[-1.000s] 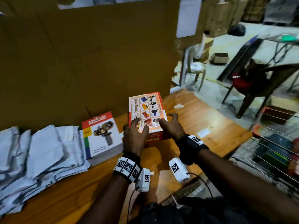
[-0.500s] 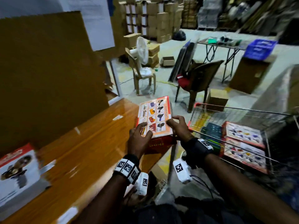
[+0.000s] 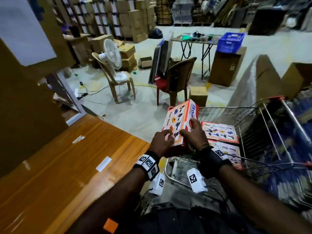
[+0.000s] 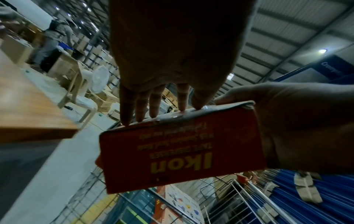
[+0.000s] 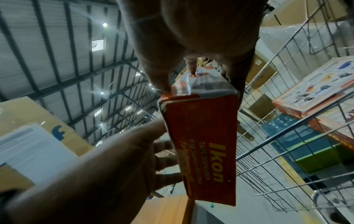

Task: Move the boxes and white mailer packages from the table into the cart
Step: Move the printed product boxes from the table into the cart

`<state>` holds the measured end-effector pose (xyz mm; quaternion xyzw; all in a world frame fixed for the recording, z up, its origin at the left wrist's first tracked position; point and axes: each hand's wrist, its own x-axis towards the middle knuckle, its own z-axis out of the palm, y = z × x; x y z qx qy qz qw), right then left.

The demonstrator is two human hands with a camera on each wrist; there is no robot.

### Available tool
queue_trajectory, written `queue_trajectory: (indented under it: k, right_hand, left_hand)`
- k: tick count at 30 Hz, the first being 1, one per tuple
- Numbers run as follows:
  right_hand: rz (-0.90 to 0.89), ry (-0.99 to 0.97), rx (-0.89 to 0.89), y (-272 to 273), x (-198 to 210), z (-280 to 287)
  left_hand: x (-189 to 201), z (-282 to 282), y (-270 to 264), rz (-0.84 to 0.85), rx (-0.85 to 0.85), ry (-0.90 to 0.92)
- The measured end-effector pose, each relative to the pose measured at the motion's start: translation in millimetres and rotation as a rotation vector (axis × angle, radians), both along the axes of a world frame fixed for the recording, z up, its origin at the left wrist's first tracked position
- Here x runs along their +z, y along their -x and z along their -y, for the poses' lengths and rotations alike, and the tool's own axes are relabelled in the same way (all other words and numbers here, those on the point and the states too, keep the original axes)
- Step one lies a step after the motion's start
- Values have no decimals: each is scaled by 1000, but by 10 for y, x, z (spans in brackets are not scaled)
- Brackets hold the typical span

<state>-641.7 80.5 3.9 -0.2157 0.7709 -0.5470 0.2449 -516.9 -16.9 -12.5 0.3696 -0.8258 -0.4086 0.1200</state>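
Both hands hold a red and white Ikon tape dispenser box (image 3: 179, 120) in the air, tilted, over the near left corner of the wire cart (image 3: 228, 108). My right hand (image 3: 194, 134) grips its near right end, thumb on the printed face and fingers round the red side (image 5: 201, 136). The straight fingers of my left hand (image 3: 162, 142) press on the printed face at the box's upper edge (image 4: 172, 119). Two similar boxes (image 3: 219, 130) lie flat inside the cart. The wooden table (image 3: 67, 166) is at my left.
A tall cardboard panel (image 3: 25, 107) stands along the table's far side. On the floor beyond are a brown chair (image 3: 175, 81), a chair carrying a white fan (image 3: 111, 54), a small carton (image 3: 198, 94) and stacked cartons (image 3: 131, 19). Wrapped goods (image 3: 253, 81) flank the cart.
The box has left the table and travelled right, to above the cart's corner, and now tilts. My view has swung from the table and white mailers to the cart.
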Motion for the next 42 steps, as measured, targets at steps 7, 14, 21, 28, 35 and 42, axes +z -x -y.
queue_trajectory:
  k: [7,14,21,28,35,42]
  right_hand:
    - [-8,-89,-108,495,-241,162]
    - [-13,-212,-115,1120,-530,723]
    - [-31,-349,-65,1685,-817,1371]
    - [10,-442,-74,1964,-1071,1769]
    - [132,-493,135,1613,-1889,1903]
    - [198,-608,405,1831,-2462,1976]
  left_hand:
    - [-97,169,697,88,-86,-27]
    - [-299,668,1338,73,-125,-300]
    - [-563,1468,1820,84,-53,-445]
    - [-661,1763,2233,180,-176,-574]
    - [-1270,2052,2456,319,-98,-653]
    - [-2064,2032,2572,456,-74,-571]
